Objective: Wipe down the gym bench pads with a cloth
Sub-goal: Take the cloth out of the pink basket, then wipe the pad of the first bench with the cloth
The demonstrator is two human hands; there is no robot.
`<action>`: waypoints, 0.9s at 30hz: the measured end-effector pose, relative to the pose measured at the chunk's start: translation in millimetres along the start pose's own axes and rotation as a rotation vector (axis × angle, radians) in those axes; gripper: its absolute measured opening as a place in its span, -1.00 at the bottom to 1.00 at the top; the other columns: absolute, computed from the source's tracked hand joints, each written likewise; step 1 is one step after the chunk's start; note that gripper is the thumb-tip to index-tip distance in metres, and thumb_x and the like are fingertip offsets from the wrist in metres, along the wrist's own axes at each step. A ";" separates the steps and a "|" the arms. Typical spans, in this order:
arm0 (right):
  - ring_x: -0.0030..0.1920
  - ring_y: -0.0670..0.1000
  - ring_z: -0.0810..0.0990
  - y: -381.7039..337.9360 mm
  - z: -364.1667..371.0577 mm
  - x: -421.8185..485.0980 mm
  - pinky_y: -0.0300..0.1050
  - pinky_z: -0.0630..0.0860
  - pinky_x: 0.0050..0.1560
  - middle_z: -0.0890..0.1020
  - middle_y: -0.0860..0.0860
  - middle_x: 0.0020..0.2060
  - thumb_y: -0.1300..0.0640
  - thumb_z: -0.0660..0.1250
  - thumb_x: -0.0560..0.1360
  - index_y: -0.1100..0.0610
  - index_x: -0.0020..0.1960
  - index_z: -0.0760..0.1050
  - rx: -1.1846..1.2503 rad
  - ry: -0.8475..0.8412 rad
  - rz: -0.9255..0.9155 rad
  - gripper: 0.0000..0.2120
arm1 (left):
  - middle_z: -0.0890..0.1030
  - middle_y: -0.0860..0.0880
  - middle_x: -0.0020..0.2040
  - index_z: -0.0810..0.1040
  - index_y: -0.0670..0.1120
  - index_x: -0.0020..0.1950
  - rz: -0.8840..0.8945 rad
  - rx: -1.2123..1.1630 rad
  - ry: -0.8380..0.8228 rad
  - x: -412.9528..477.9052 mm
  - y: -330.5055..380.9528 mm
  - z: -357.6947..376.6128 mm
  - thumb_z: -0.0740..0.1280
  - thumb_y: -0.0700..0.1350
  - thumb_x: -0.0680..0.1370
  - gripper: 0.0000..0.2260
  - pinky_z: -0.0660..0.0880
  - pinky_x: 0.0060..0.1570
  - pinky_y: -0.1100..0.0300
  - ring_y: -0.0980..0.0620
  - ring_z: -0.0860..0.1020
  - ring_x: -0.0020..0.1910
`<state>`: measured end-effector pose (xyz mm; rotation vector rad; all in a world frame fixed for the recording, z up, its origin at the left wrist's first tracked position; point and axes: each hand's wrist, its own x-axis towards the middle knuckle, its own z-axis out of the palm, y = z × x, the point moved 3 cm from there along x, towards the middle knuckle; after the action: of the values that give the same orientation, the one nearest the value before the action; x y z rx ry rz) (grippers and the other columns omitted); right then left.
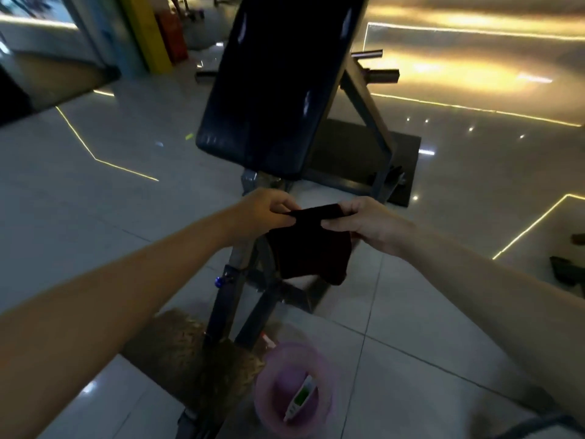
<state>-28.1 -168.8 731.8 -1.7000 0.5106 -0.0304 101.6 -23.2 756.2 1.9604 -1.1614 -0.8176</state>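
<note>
While arms reach forward, left hand (pixel 264 210) and right hand (pixel 368 221) pinch dark cloth (pixel 311 248) below bench pad (pixel 278 90).

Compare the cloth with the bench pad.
The cloth hangs limp, pinched by the left hand and right hand; the bench pad stands rigid and tilted on its frame. The cloth looks matte; the bench pad shines with reflections. Both are dark.
</note>
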 end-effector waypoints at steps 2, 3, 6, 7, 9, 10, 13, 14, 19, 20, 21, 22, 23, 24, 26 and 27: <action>-0.03 0.05 0.65 -35.0 -6.9 -5.4 -0.03 0.52 0.06 0.68 0.07 -0.11 0.25 0.40 0.47 0.25 0.08 0.59 -0.037 -0.013 -0.060 -0.81 | 0.64 -0.04 -0.09 0.58 -0.18 0.08 0.023 0.013 0.040 -4.9 26.8 -22.3 0.33 -0.30 0.55 -0.87 0.52 -0.16 0.44 0.16 0.61 -0.12; -0.01 0.05 0.65 -52.7 -10.7 -8.3 -0.02 0.51 0.08 0.68 0.05 -0.11 0.23 0.39 0.48 0.25 0.08 0.59 -0.063 -0.016 -0.087 -0.81 | 0.65 -0.04 -0.09 0.59 -0.17 0.07 0.035 0.019 0.054 -6.8 39.5 -33.8 0.33 -0.30 0.55 -0.87 0.53 -0.16 0.42 0.16 0.62 -0.12; -0.01 0.06 0.66 -100.9 -19.1 -15.5 0.02 0.51 0.12 0.67 0.02 -0.16 0.20 0.40 0.49 0.19 -0.01 0.60 -0.103 -0.028 -0.170 -0.90 | 0.66 -0.01 -0.12 0.61 -0.08 0.00 0.076 0.035 0.095 -12.8 73.7 -66.9 0.34 -0.29 0.55 -0.86 0.51 -0.14 0.36 0.19 0.63 -0.13; -0.01 0.06 0.65 -116.7 -21.9 -17.4 0.02 0.51 0.12 0.67 0.03 -0.16 0.20 0.41 0.48 0.16 -0.05 0.60 -0.108 -0.023 -0.190 -0.93 | 0.67 -0.03 -0.09 0.60 -0.06 0.00 0.082 0.036 0.109 -15.2 85.5 -77.6 0.34 -0.28 0.55 -0.86 0.52 -0.10 0.32 0.15 0.64 -0.09; 0.00 0.05 0.65 -148.5 -28.2 -21.5 -0.07 0.53 0.09 0.68 0.08 -0.10 0.17 0.42 0.47 0.19 -0.02 0.61 -0.135 0.008 -0.228 -0.88 | 0.68 -0.04 -0.05 0.60 -0.05 0.03 0.086 0.046 0.133 -19.1 108.6 -97.8 0.33 -0.25 0.56 -0.87 0.52 -0.13 0.31 0.13 0.65 -0.08; 0.00 0.03 0.64 -166.0 -31.7 -23.9 -0.13 0.52 0.04 0.68 0.10 -0.06 0.15 0.42 0.47 0.23 0.04 0.60 -0.166 0.028 -0.251 -0.81 | 0.68 -0.02 -0.06 0.60 -0.06 0.05 0.088 0.058 0.150 -22.0 121.0 -108.1 0.33 -0.24 0.57 -0.88 0.51 -0.19 0.34 0.15 0.65 -0.11; -0.08 -0.05 0.65 -215.0 -37.8 -34.1 -0.21 0.49 -0.09 0.68 0.05 -0.10 0.13 0.40 0.49 0.29 0.09 0.59 -0.221 0.087 -0.315 -0.74 | 0.68 0.00 -0.02 0.61 -0.04 0.07 0.117 0.093 0.195 -30.4 154.4 -136.0 0.32 -0.20 0.58 -0.87 0.53 -0.06 0.26 0.14 0.64 -0.04; -0.13 -0.08 0.64 -227.4 -39.7 -36.3 -0.24 0.49 -0.14 0.68 0.02 -0.15 0.13 0.39 0.50 0.28 0.05 0.59 -0.227 0.109 -0.327 -0.77 | 0.68 -0.01 0.00 0.61 -0.04 0.08 0.128 0.106 0.205 -31.4 163.3 -143.7 0.32 -0.19 0.58 -0.87 0.53 0.02 0.21 0.11 0.64 0.01; -0.22 -0.07 0.62 -289.5 -43.8 -53.0 -0.21 0.45 -0.23 0.65 -0.02 -0.27 0.13 0.36 0.54 0.13 -0.15 0.60 -0.269 0.182 -0.383 -0.88 | 0.66 -0.08 0.03 0.61 -0.13 0.10 0.188 0.158 0.266 -45.5 209.8 -183.9 0.34 -0.17 0.58 -0.86 0.49 0.13 0.13 0.02 0.61 0.06; -0.22 -0.07 0.61 -300.9 -44.5 -57.7 -0.21 0.44 -0.23 0.64 -0.02 -0.26 0.11 0.35 0.55 0.12 -0.15 0.59 -0.286 0.206 -0.391 -0.87 | 0.65 -0.08 0.01 0.61 -0.13 0.09 0.207 0.173 0.275 -49.7 218.8 -191.6 0.35 -0.16 0.57 -0.87 0.48 0.13 0.11 0.01 0.61 0.04; -0.23 -0.08 0.60 -311.3 -43.8 -62.3 -0.22 0.44 -0.23 0.64 -0.02 -0.26 0.11 0.35 0.55 0.12 -0.14 0.59 -0.303 0.223 -0.401 -0.87 | 0.65 -0.05 -0.03 0.61 -0.12 0.07 0.226 0.189 0.288 -54.0 227.3 -198.9 0.35 -0.15 0.56 -0.89 0.48 0.11 0.11 0.02 0.60 0.00; -0.21 -0.07 0.60 -320.8 -43.1 -65.8 -0.20 0.45 -0.21 0.64 -0.01 -0.24 0.10 0.34 0.55 0.13 -0.13 0.59 -0.315 0.236 -0.415 -0.87 | 0.63 -0.02 -0.09 0.60 -0.11 0.04 0.246 0.198 0.302 -57.5 235.0 -205.6 0.36 -0.15 0.56 -0.91 0.48 0.06 0.13 0.05 0.59 -0.05; -0.17 -0.05 0.60 -330.6 -42.6 -68.4 -0.17 0.46 -0.16 0.64 0.00 -0.22 0.11 0.34 0.55 0.14 -0.12 0.59 -0.322 0.248 -0.433 -0.87 | 0.61 0.01 -0.14 0.59 -0.10 0.00 0.264 0.198 0.316 -61.0 242.4 -212.2 0.35 -0.16 0.56 -0.94 0.48 -0.02 0.19 0.10 0.57 -0.12; -0.14 -0.02 0.60 -338.3 -41.9 -70.2 -0.13 0.46 -0.11 0.63 0.01 -0.21 0.11 0.34 0.55 0.14 -0.13 0.59 -0.326 0.260 -0.450 -0.86 | 0.59 0.03 -0.19 0.58 -0.09 -0.04 0.278 0.190 0.329 -63.5 247.9 -217.4 0.35 -0.16 0.57 -0.97 0.46 -0.12 0.26 0.14 0.55 -0.19; -0.14 0.00 0.57 -355.2 -40.3 -73.9 -0.10 0.45 -0.10 0.61 0.00 -0.23 0.11 0.34 0.55 0.13 -0.15 0.57 -0.320 0.293 -0.476 -0.86 | 0.56 0.04 -0.23 0.56 -0.07 -0.09 0.315 0.179 0.363 -68.7 260.2 -228.6 0.34 -0.17 0.57 -0.95 0.41 -0.27 0.34 0.17 0.52 -0.27; -0.15 0.01 0.57 -362.2 -39.7 -74.7 -0.09 0.45 -0.11 0.60 0.01 -0.23 0.11 0.33 0.55 0.15 -0.14 0.57 -0.308 0.312 -0.480 -0.86 | 0.56 0.04 -0.23 0.56 -0.08 -0.09 0.328 0.173 0.383 -70.4 264.5 -234.2 0.34 -0.16 0.57 -0.95 0.40 -0.31 0.34 0.16 0.51 -0.27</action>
<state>6.6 -142.3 1101.1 -2.1026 0.3344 -0.5974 139.0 7.0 1113.3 1.8830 -1.2985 -0.1658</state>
